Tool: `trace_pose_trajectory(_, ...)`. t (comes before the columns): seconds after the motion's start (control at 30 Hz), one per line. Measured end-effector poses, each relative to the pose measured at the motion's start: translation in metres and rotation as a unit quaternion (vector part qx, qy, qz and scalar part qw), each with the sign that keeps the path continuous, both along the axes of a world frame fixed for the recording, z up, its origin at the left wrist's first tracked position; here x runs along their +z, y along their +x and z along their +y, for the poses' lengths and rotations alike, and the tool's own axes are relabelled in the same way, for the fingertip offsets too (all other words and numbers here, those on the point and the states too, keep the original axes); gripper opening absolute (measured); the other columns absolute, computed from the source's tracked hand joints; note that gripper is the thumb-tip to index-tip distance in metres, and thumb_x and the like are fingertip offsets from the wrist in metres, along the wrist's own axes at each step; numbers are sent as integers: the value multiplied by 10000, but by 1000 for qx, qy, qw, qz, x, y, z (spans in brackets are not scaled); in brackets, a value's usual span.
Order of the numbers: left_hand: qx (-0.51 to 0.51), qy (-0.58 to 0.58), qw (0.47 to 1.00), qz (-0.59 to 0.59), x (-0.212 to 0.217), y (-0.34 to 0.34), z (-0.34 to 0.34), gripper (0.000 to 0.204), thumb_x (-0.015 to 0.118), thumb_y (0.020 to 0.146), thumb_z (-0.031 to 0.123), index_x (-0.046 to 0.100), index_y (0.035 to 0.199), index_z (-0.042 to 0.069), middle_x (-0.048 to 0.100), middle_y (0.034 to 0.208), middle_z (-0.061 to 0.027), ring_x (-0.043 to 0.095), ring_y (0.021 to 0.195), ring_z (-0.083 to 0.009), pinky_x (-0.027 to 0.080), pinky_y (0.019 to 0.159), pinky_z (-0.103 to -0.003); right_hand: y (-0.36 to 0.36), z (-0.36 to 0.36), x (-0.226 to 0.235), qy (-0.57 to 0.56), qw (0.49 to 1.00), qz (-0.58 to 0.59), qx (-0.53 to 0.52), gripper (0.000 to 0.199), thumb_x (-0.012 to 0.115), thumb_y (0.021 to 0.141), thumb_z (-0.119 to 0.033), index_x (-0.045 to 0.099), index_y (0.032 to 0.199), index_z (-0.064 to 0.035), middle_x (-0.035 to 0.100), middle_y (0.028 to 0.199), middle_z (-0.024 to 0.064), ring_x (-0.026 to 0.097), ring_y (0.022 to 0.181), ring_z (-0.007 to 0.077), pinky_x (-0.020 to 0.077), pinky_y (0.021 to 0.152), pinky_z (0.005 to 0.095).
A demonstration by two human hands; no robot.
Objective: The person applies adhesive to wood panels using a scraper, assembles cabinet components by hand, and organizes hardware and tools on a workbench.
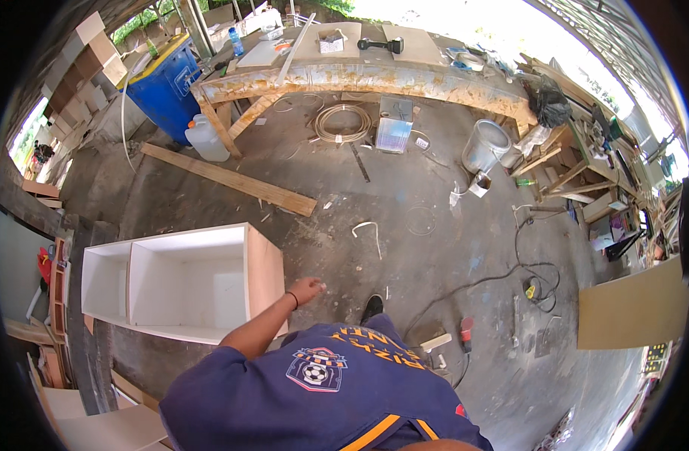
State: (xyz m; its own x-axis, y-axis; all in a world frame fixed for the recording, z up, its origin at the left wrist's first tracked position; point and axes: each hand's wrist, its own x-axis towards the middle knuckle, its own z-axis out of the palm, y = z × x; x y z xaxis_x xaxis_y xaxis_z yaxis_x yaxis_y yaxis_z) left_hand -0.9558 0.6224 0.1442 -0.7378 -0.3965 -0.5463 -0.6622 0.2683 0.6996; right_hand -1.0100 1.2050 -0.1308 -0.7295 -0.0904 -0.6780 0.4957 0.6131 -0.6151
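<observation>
My left hand (305,290) reaches out past a white open cabinet (188,289) that lies on the concrete floor, just beyond the corner of its bare wood end panel (265,274). A dark band circles the wrist. Its fingers look curled together, and a small pale spot shows at their tips; whether they hold it I cannot make out. The cabinet's open side faces up, and a divider (128,283) splits it into a small and a large compartment. Only a bit of skin shows at the lower edge on my right side; my right hand is out of view.
A long wooden board (231,180) lies on the floor ahead. Beyond it stands a workbench (359,79), with a blue bin (164,83) and a white jerrycan (207,139) on its left. A black cable (464,289), a red-ended power tool (466,334) and a bucket (486,144) are on the right.
</observation>
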Motion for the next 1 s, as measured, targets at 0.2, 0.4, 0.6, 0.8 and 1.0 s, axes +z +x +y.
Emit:
trace_pose_trajectory(0.2, 163, -7, 986, 34, 52, -76, -54, 506, 626, 850, 371, 569, 1146, -36, 622, 1115, -168, 605, 1023, -227, 494, 837, -329, -248, -131, 143, -66, 987, -112, -96, 263, 525, 863, -276, 547, 1047, -90, 653, 872, 86, 623, 757, 208, 487, 604, 359)
trace_pose_trajectory(0.4, 266, 5, 964, -31, 21, -105, -134, 543, 656, 814, 406, 590, 1129, -30, 648, 1042, -190, 620, 993, -243, 466, 867, -319, -465, -322, 230, -136, 984, -49, -103, 309, 511, 882, -310, 496, 1142, -144, 643, 904, 65, 606, 782, 202, 463, 601, 356)
trace_pose_trajectory(0.6, 397, -21, 917, 5, -19, -155, -255, 427, 659, 811, 370, 616, 993, -14, 656, 872, -130, 617, 817, -211, 474, 756, -329, -531, -552, 298, -228, 967, -77, -89, 361, 530, 897, -291, 481, 1206, -112, 629, 1006, 104, 627, 886, 223, 482, 616, 347)
trace_pose_trajectory(0.8, 389, -117, 912, 62, 72, -284, -383, 451, 662, 804, 353, 600, 1047, -22, 657, 945, -171, 632, 902, -251, 480, 795, -335, -576, -708, 351, -281, 954, -98, 38, 366, 535, 904, -255, 488, 1208, -57, 618, 1031, 122, 626, 896, 225, 490, 627, 316)
trace_pose_trajectory(1.0, 374, -296, 875, 83, 99, -392, -524, 618, 696, 768, 366, 517, 1220, -15, 579, 1173, -195, 555, 1105, -298, 439, 933, -380, -656, -838, 343, -276, 947, -143, 86, 354, 538, 906, -252, 495, 1201, -60, 627, 1001, 114, 628, 865, 204, 489, 628, 312)
